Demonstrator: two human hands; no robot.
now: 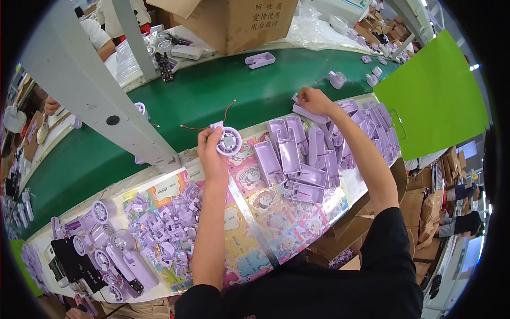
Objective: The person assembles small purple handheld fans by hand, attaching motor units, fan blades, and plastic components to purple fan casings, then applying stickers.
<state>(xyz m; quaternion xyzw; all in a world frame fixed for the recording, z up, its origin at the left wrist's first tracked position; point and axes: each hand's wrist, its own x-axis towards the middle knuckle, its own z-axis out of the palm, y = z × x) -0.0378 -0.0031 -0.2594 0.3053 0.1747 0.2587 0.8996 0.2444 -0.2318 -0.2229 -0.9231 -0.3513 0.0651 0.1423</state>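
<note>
My left hand (211,151) grips a round lilac fan head (229,141) by its short neck, with thin red wires (229,110) sticking out above it. Over by the conveyor's near edge, my right hand (314,101) is closed at the end of a long lilac plastic shell (310,114); its fingertips are partly hidden. Below that hand lies a pile of open lilac handle shells (288,154), some with short red wires. Left of my left forearm is a heap of small lilac plastic pieces (170,228).
A green conveyor belt (196,87) runs beyond the bench, carrying a lilac shell (260,60) and a fan head (337,80). A grey metal post (106,95) rises at left. Assembled fans (130,260) crowd the left end; a green panel (435,95) stands right. Other people work nearby.
</note>
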